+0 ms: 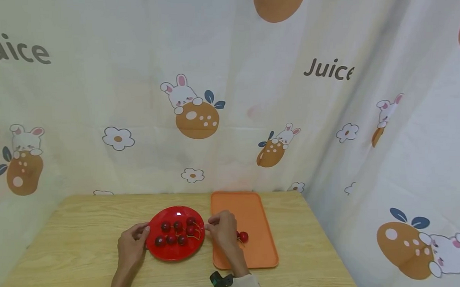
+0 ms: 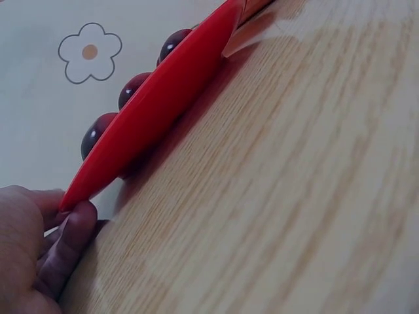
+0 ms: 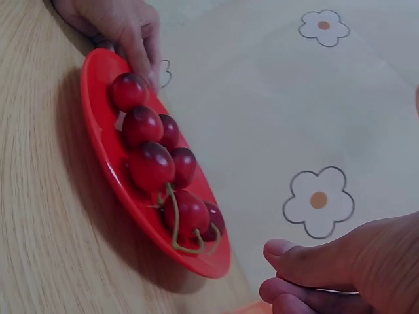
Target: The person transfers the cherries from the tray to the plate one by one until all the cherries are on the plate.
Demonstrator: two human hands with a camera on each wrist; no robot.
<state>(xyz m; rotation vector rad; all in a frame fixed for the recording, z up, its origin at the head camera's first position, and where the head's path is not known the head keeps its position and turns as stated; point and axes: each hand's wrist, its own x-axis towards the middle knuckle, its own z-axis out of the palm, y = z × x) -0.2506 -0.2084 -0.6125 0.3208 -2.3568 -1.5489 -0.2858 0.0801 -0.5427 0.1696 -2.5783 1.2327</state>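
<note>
On the curtain (image 1: pixel 242 54), above and right of the right hand (image 1: pixel 223 231), stands "Juice" (image 1: pixel 328 71), its "e" partly lost, perhaps in a fold; above and left of the left hand (image 1: pixel 131 247), "uice" (image 1: pixel 18 50).

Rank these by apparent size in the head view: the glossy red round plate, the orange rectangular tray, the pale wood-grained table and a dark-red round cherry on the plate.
Largest first:
1. Table
2. Tray
3. Plate
4. Cherry; those on the plate look too alike to rank among themselves.
</note>
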